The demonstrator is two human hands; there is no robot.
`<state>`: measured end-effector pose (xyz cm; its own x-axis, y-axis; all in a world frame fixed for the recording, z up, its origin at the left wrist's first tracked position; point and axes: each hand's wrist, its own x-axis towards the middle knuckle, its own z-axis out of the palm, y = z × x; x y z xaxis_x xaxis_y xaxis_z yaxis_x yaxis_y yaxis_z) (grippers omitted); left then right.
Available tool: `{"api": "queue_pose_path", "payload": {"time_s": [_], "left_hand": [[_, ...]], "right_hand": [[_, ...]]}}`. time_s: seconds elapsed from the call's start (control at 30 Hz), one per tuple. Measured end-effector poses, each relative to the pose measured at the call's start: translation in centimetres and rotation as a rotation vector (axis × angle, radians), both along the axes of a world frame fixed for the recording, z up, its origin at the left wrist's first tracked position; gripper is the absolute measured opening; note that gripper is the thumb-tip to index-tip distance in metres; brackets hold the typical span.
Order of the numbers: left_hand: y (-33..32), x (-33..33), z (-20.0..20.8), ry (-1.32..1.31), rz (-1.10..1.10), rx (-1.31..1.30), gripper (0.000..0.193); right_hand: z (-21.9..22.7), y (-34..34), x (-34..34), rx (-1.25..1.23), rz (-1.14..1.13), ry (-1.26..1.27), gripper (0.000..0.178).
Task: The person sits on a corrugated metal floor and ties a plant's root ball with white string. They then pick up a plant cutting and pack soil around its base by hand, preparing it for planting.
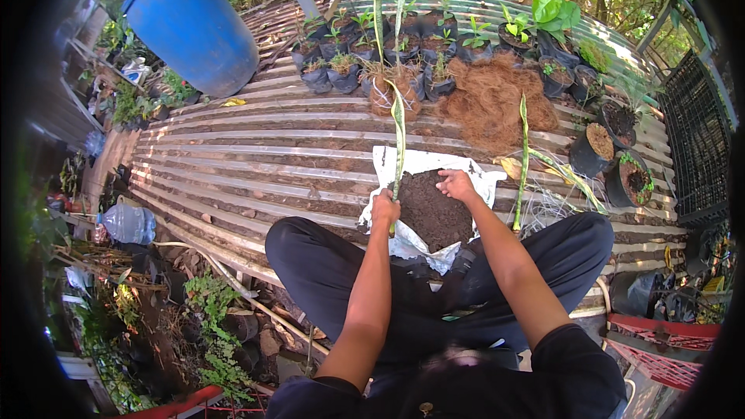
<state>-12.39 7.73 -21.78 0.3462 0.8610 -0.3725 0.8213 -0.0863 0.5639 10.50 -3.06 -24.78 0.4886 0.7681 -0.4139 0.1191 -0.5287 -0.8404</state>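
Note:
My left hand (384,208) is closed around the lower part of a long snake plant leaf (399,133), green with pale yellow edges, which stands nearly upright. Dark soil (431,213) lies heaped on an opened white plastic sack (489,180) in front of my crossed legs. Over the soil's right side is my right hand (456,185), its fingers loosely bent and a little apart, with nothing visible in them. Whether the fingertips touch the soil is hard to see. A second snake plant leaf (523,159) lies right of the sack.
Black bags of seedlings (341,74) stand in rows at the far side, beside brown coir fibre (500,101). A blue barrel (190,27) is at far left, a clear plastic jug (128,223) at left. Potted plants (628,178) and a black crate (698,140) line the right.

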Motion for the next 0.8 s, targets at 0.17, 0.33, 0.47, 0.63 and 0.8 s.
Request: {"api": "queue_pose_path", "payload": {"time_s": [0.17, 0.33, 0.47, 0.63, 0.8], "left_hand": [[-0.4, -0.3, 0.1, 0.017, -0.010, 0.011, 0.038], [0.0, -0.8, 0.4, -0.021, 0.007, -0.055, 0.039], [0.5, -0.9, 1.4, -0.065, 0.041, -0.078, 0.037], [0.6, -0.2, 2.0, -0.236, 0.105, 0.047, 0.028], [1.0, 0.7, 1.8, -0.499, 0.104, -0.005, 0.022]], "right_hand": [[-1.2, 1.3, -2.9, -0.093, 0.030, -0.058, 0.046], [-1.8, 1.7, -5.2, -0.094, -0.005, -0.327, 0.027], [-0.9, 1.3, -4.3, -0.044, 0.058, -0.372, 0.021], [2.5, 0.4, 1.3, -0.086, 0.261, 0.044, 0.014], [7.1, 0.1, 9.1, -0.122, 0.245, -0.161, 0.015]]}}
